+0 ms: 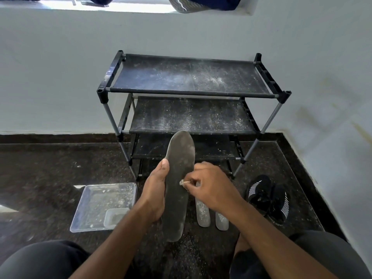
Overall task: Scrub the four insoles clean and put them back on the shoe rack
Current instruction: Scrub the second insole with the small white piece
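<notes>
My left hand (155, 195) grips a dark grey insole (178, 174) by its left edge and holds it upright, toe up, in front of the black shoe rack (189, 77). My right hand (211, 188) pinches a small scrubbing tool (182, 182), its pale tip pressed against the insole's right side. Too little of the tool shows to tell what kind it is. Two more insoles (203, 215) lie side by side on the dark floor under my right wrist, dusted with white powder. The rack's shelves carry white powder and nothing else.
A clear plastic tray (96, 200) with a small tub (114, 216) inside sits on the floor to the left. A pair of black shoes (269, 196) stands to the right near the wall corner. My knees frame the bottom edge.
</notes>
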A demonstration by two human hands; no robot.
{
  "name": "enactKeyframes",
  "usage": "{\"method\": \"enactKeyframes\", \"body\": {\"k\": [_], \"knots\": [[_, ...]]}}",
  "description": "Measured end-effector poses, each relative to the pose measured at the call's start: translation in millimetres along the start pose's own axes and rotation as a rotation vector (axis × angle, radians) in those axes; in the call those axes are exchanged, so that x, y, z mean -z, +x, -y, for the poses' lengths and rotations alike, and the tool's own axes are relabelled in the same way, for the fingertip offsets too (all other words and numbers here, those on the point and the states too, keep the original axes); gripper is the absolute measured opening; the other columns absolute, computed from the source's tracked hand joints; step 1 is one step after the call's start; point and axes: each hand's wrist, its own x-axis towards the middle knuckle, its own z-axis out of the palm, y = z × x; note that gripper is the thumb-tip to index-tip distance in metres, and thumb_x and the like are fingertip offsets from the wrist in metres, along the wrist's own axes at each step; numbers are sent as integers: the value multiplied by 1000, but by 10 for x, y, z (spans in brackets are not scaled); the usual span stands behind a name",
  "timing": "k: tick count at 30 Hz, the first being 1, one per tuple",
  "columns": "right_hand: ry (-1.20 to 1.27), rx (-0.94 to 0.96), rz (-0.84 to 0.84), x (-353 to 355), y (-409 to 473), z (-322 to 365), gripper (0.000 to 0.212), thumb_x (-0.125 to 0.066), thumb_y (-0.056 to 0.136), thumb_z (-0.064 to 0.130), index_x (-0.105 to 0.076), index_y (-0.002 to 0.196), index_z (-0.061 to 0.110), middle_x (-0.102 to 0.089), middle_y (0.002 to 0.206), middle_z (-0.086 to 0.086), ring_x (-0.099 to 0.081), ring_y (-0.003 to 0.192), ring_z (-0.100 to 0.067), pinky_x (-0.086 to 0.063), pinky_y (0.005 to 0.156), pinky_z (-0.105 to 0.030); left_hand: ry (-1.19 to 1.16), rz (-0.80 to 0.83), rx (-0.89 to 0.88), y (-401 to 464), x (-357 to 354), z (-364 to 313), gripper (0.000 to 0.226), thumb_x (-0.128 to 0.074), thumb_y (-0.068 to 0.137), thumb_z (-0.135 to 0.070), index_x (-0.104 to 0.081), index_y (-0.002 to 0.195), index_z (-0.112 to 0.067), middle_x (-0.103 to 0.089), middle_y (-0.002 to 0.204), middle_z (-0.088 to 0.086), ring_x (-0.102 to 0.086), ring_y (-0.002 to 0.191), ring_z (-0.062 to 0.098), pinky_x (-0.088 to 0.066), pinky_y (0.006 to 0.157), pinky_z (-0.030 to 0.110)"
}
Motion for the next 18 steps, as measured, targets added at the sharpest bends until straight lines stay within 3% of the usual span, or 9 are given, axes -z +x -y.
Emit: {"method": "enactKeyframes", "body": {"k": [3, 6, 10, 14, 18], "knots": [[196, -136, -91, 99, 46, -45, 12, -75, 84, 32, -75, 76, 23, -55, 76, 8, -55, 67, -7, -45, 58, -22, -25, -2, 4, 6, 8, -11, 51, -33, 112, -44, -62, 136, -9, -75, 118, 22, -76, 97, 33, -63, 73, 42], [294, -248, -237, 177, 66, -80, 13, -78, 78, 18, -69, 68, 18, -60, 73, 4, -55, 64, -8, -42, 56, -17, -43, -8, 14, 19, 10, -20, 54, -32, 112, -47, -60, 138, -9, -73, 120, 25, -74, 103, 41, -64, 72, 46], [415, -487, -133, 73, 23, -38, 9, -74, 78, 16, -68, 71, 15, -69, 63, -3, -62, 52, -14, -52, 51, -34, 4, -104, 28, 59, 47, 40, 56, -31, 111, -53, -62, 135, -12, -74, 116, 27, -72, 106, 48, -62, 85, 53], [594, -630, -46, -236, -46, -39, 12, -68, 88, 9, -74, 78, 7, -72, 66, -10, -63, 54, -17, -53, 49, -29, -18, -270, 36, 159, 105, 224, 57, -39, 102, -64, -67, 128, -22, -74, 121, 21, -71, 111, 41, -54, 101, 60], [690, -753, 69, -618, -166, -108, 16, -77, 87, 16, -75, 76, 5, -66, 58, -4, -57, 49, -14, -48, 49, -26, -49, -393, 132, 150, 170, 538, 45, -35, 112, -46, -67, 121, -17, -79, 101, 13, -74, 99, 32, -58, 89, 48]]}}
